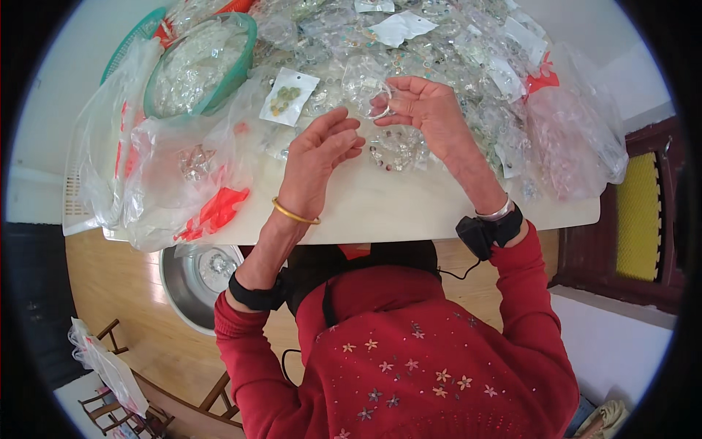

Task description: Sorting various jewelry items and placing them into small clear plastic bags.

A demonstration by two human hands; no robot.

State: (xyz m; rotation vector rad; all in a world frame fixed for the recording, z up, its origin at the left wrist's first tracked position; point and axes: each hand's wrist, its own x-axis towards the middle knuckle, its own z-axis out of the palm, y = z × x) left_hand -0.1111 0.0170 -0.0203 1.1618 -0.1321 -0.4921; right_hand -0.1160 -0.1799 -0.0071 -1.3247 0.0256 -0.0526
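My right hand (431, 117) pinches a small clear plastic bag (363, 89) between thumb and fingers, above the white table. A white curved edge shows at the bag near my fingertips; what it belongs to is hard to make out. To the left, my left hand (318, 157) is held up with its fingers stretched and loosely bent, and I see nothing in it. Just below the right hand lies a clear packet with dark beads (386, 157). A white card packet with green beads (288, 97) rests left of the held bag.
Clear packets (453, 66) are heaped across the far side. A green basket (250, 55) of packets stands far left, near a large plastic bag (175, 168) with red parts. At right sits a pinkish bag (574, 139). A metal basin (179, 293) is on the floor.
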